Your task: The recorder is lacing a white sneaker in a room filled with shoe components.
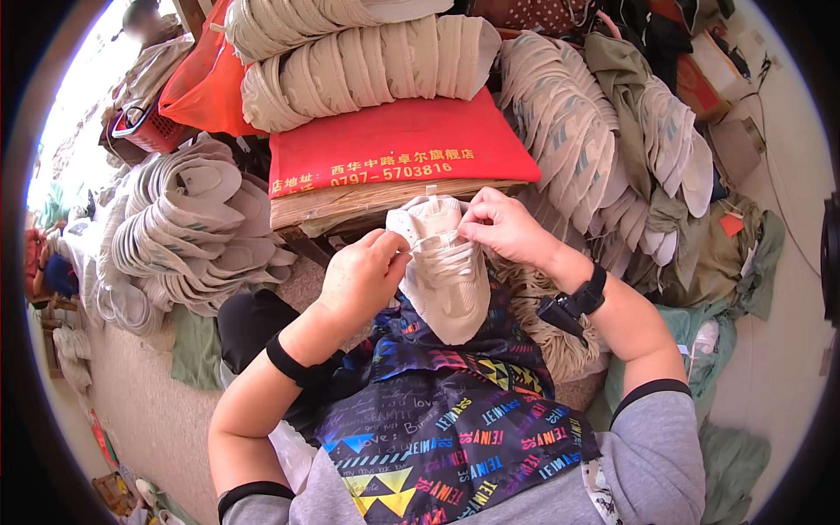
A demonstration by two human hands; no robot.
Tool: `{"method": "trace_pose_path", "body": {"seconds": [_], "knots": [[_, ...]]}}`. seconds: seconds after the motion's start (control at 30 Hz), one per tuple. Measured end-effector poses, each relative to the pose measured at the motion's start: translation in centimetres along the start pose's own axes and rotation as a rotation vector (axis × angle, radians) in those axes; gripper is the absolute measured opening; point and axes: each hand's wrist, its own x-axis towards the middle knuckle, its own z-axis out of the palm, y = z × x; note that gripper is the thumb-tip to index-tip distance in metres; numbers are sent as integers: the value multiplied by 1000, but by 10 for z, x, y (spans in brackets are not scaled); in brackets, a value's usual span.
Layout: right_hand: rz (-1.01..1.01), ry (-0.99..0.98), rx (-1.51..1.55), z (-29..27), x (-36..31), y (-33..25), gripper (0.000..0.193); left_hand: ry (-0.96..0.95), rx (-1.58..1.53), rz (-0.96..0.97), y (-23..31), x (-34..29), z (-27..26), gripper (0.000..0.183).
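A beige shoe upper (pixel 451 302) rests on my lap, its toe toward me and its tongue (pixel 433 214) pointing away. A pale shoelace (pixel 448 262) crosses its front in several rows. My left hand (pixel 363 271) is closed in a pinch at the left row of eyelets, with the lace at its fingertips. On the opposite side, my right hand (pixel 503 226) pinches the lace by the upper's right edge near the top. The fingers partly cover the lace ends.
A wooden bench with a red cloth (pixel 394 140) stands ahead, bearing rolls of stacked uppers (pixel 367 70). More stacked uppers lie left (pixel 184 219) and right (pixel 560 122). A red bag (pixel 206 83) hangs at far left. My patterned apron (pixel 464 437) covers my lap.
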Motion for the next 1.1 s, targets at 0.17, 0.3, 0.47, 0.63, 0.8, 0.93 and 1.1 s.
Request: {"method": "trace_pose_path", "body": {"seconds": [0.17,0.3,0.47,0.63,0.8,0.93,1.1], "knots": [[-288,157,-436,0,0,4,15,-5,14,-24,-1,1,-2,9],[-282,25,-719,-7,4,-9,23,10,-7,-40,-2,1,-2,9],[-162,-148,-738,-9,10,-8,25,71,-25,-4,0,4,1,10],[-86,-191,-330,-13,18,-2,21,96,-59,-12,4,6,4,11],[111,-239,-56,-18,14,-19,18,86,-85,25,4,8,4,13],[-110,-187,-202,-15,16,0,17,6,46,250,-3,11,3,16],[-102,-55,-405,-2,6,-9,16,-216,370,570,-17,10,-28,16]]}}
